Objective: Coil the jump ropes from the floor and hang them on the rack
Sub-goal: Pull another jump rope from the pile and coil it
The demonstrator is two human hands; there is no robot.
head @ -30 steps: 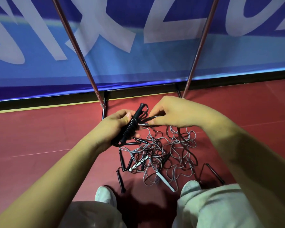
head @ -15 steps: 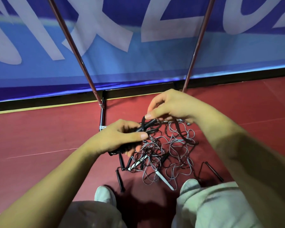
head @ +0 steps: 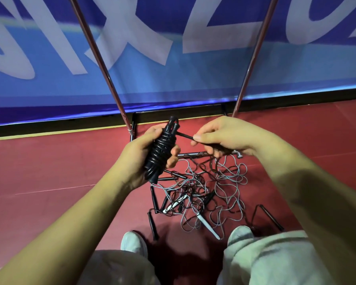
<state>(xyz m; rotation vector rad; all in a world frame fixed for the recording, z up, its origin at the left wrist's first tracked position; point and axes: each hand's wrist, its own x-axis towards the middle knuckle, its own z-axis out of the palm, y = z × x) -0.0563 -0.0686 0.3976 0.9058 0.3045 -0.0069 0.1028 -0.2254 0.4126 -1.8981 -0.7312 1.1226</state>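
The left hand (head: 138, 155) is wrapped around the coiled black jump rope (head: 160, 151), which stands almost upright in the palm. The right hand (head: 224, 138), just beside it, pinches the free end of this rope between thumb and finger. Below both hands the other jump ropes (head: 206, 194) lie in a tangle on the red floor (head: 49, 171), near the foot of the rack (head: 103, 66).

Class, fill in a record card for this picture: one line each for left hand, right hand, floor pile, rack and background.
Left hand: grips a coiled black rope, roughly upright
Right hand: pinches a black strand leading from the coil
Floor pile: tangled black and grey ropes on the red floor
Rack: two slanted poles, no ropes visible
Background: blue banner
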